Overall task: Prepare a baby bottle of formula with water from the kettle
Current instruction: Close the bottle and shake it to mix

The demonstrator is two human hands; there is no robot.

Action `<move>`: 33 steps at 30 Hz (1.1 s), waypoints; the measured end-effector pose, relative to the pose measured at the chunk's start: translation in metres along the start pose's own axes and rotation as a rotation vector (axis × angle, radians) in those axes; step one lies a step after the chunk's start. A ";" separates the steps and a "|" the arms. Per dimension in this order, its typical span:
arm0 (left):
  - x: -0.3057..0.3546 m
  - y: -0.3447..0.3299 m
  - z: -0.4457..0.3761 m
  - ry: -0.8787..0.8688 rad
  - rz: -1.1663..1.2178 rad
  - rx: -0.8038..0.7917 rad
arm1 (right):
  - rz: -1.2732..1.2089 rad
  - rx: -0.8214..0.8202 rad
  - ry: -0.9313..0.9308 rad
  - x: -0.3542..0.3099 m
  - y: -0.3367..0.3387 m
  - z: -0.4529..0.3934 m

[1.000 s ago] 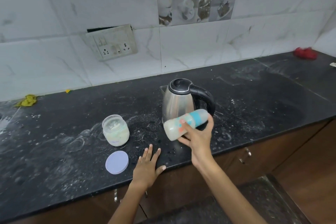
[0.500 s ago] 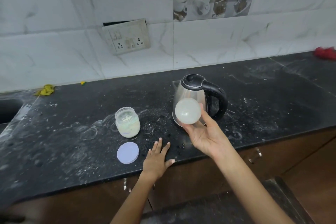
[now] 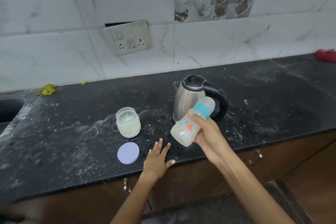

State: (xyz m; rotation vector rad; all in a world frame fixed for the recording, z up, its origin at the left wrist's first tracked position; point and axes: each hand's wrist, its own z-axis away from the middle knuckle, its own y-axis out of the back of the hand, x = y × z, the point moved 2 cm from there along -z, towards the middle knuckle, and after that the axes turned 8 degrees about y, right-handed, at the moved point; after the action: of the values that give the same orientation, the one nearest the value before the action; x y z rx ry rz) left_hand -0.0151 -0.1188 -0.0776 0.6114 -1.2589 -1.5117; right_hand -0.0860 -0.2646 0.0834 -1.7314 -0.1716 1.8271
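My right hand [image 3: 209,135] grips a capped baby bottle [image 3: 189,125] with a teal collar, tilted with its cap up to the right and milky liquid in its lower end. The bottle is held in the air in front of the steel kettle [image 3: 189,96], which stands on the black counter with its lid shut. My left hand [image 3: 157,158] lies flat on the counter's front edge, fingers spread, holding nothing. An open glass jar of formula powder [image 3: 128,122] stands left of the kettle, and its lilac lid [image 3: 128,152] lies flat in front of it.
The black counter [image 3: 72,142] is dusted with white powder. A sink [image 3: 9,109] is at the far left, a yellow scrap [image 3: 47,90] by the wall, a red cloth [image 3: 326,55] at the far right. A wall socket [image 3: 129,37] sits above. Wooden cabinet drawers [image 3: 254,156] are below.
The bottle has swung in my right hand: lying sideways, then base pointed at me, now tilted cap-up again. My left hand stays flat on the counter. The view shifted right.
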 end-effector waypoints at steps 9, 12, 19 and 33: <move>0.001 0.001 0.000 0.009 0.000 -0.016 | 0.462 -0.284 0.011 0.005 0.022 0.008; 0.000 0.001 0.000 0.008 -0.001 -0.019 | 0.451 -0.295 0.112 -0.002 0.025 0.003; 0.002 0.006 0.005 0.034 0.058 -0.001 | 0.232 -0.248 0.006 0.029 0.020 0.003; 0.001 0.002 0.004 0.048 0.117 0.028 | 0.022 -0.087 0.125 0.027 0.024 -0.004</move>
State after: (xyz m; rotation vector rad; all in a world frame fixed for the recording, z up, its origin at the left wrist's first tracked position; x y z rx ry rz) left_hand -0.0181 -0.1176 -0.0739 0.5790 -1.2595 -1.3771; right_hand -0.0895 -0.2719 0.0478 -1.9084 -0.1843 1.7434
